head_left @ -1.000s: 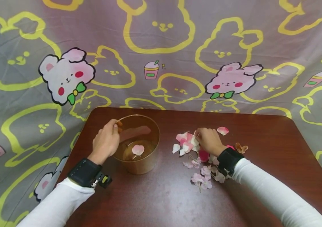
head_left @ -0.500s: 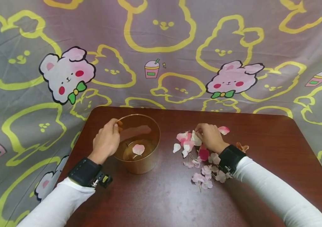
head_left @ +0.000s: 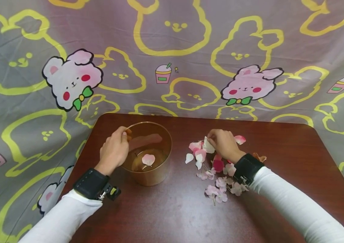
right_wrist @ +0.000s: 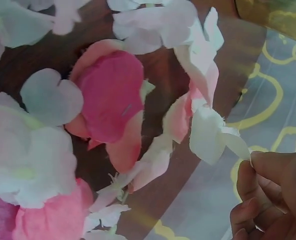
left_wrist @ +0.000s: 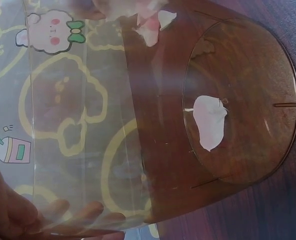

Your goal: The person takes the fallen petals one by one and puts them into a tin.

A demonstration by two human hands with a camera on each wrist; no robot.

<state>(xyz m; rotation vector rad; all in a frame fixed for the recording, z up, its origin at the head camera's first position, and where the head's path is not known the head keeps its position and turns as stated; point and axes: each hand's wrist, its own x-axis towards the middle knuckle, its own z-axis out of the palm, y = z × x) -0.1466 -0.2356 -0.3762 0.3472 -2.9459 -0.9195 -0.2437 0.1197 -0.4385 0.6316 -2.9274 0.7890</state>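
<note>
Dark wooden table [head_left: 281, 152] against cartoon-bunny cloth [head_left: 172, 50].

A homely craft corner is showing here: a cartoon bunny cloth [head_left: 172, 57] is hanging behind a small dark wooden table [head_left: 281, 152].

Clear amber plastic bowl [head_left: 152, 158], cloth petals [head_left: 211, 165]

left hand [head_left: 114, 150]: fingers curled, pinching something at the fingertips, knuckles up
right hand [head_left: 224, 145]: fingertips pinched together, palm down, well apart from the left hand
wrists: black band on each
arms: white sleeves, both reaching forward, forearms angled inward
</note>
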